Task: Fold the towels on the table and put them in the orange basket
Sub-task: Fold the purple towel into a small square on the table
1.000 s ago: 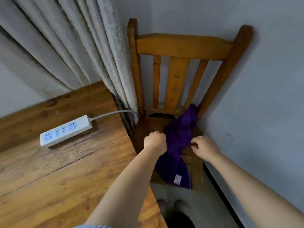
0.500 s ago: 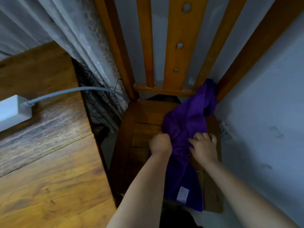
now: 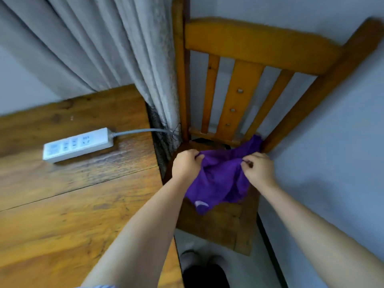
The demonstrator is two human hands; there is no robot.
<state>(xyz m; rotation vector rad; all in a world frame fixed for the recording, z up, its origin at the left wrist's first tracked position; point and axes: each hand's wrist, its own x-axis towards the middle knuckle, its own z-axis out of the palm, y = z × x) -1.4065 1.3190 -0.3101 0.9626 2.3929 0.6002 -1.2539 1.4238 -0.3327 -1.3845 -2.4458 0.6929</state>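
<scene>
While the camera has pulled back since half a second ago, so that the chair's top rail and the whole power strip show again, the purple towel [image 3: 220, 175] has come up off the seat and now hangs bunched between the two hands rather than lying draped along the seat.

Bench [image 3: 68, 196]: broad wooden planks, orange-brown, visible grain and a seam line running across; occupies the left half of the view.

Curtain [image 3: 99, 48]: grey-beige fabric in deep vertical folds, dropping behind the bench's far corner.

Chair [image 3: 247, 84]: orange varnished wood, slatted back with three screw heads in the wide centre slat; darker worn seat below, beside the bench's right edge.

Towel: thin, soft, creased cloth, deep purple; its far corner touches the chair's right back post, its lower edge carries a small pale label and sags to the seat.

Power strip [image 3: 78, 144]: white plastic bar, grey cord, lying flat on the bench.

Left hand [image 3: 186, 163]: fingers curled, gripping the towel's upper left edge.

Right hand [image 3: 258, 169]: thumb and fingers pinching the upper right edge. Hands apart, cloth between them.
</scene>
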